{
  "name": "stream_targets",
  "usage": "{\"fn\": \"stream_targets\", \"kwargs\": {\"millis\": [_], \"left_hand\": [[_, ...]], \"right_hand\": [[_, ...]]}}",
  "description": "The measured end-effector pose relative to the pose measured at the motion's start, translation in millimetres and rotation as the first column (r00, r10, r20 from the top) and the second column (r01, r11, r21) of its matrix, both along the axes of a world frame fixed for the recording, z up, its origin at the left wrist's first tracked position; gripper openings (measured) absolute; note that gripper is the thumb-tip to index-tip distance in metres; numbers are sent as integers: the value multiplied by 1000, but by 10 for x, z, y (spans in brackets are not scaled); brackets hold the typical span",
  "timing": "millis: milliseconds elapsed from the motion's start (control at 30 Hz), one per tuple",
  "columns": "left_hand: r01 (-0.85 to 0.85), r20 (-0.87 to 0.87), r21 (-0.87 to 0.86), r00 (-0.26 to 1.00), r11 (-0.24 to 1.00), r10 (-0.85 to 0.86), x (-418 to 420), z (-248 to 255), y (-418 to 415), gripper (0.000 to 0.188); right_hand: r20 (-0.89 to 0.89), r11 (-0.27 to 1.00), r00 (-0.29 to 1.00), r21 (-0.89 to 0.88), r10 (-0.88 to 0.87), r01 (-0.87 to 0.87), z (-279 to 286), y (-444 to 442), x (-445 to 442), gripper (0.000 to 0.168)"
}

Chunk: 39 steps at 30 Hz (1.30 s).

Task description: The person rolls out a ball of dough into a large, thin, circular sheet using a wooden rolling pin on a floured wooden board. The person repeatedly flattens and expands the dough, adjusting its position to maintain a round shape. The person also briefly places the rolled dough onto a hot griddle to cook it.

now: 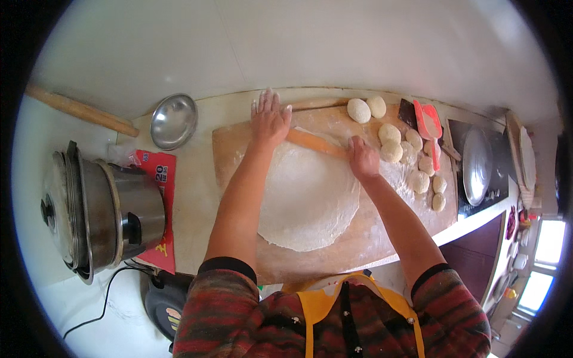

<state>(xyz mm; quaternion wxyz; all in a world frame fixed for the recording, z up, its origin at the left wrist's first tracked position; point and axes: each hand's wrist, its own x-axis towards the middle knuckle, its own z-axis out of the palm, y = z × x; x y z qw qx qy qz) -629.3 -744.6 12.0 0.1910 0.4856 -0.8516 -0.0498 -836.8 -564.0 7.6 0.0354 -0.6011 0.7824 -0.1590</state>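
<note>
A wooden rolling pin (315, 142) lies slantwise over the far part of a large, thin, round dough sheet (309, 197). My left hand (271, 118) is laid flat over the pin's left end, its floury fingers stretched out and pointing away from me. At the other end, my right hand (363, 157) is closed around the pin. The sheet rests on a floured wooden board (286, 264), its near edge thin and uneven. To the right of my right hand sit several dough balls (391, 151), dusted with flour.
A second rolling pin (315, 104) lies along the board's back. Two dough balls (359, 110) sit beside it. A red scoop (429, 123) holds flour. Right stands a black cooktop (497, 179) with a metal lid (476, 165). Left are a steel bowl (174, 121) and a large steel pot (103, 210).
</note>
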Motion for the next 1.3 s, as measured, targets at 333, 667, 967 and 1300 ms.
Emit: {"fn": "stream_targets", "kwargs": {"millis": [333, 667, 967, 1300], "left_hand": [[111, 160, 205, 976, 972, -145, 1464, 211, 1564, 61], [-147, 50, 30, 988, 989, 146, 510, -76, 112, 55], [6, 53, 171, 998, 985, -15, 1381, 154, 1491, 60], [-44, 99, 129, 995, 991, 32, 1112, 3, 587, 52]], "right_hand": [[93, 952, 947, -63, 306, -301, 51, 916, 716, 13], [-77, 989, 988, -42, 135, -139, 78, -453, 120, 19], [56, 960, 960, 34, 276, -278, 55, 653, 639, 14], [-136, 936, 944, -146, 301, -320, -189, 44, 462, 19]]}}
